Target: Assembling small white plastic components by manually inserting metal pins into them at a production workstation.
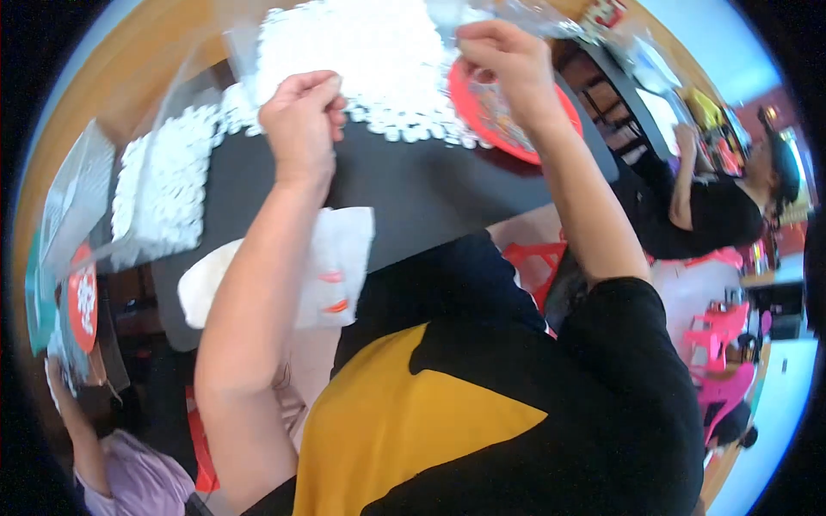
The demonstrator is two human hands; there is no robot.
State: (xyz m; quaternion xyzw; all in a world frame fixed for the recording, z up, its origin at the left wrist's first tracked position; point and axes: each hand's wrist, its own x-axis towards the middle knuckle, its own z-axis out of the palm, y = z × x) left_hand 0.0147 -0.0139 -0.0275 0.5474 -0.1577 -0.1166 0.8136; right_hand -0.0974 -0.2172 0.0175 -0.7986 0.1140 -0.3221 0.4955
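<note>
Plainly, with the left hand and right hand each pinching shut on an edge of the clear bag of white pieces raised above the dark table, a slipped pinch could scatter pieces past the red plate beside it.

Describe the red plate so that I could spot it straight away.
Start at the dark table. Near its far right edge, under the right hand, lies a round red plate. Unlike the white pieces heaped beside it, it is flat and bright red.
</note>
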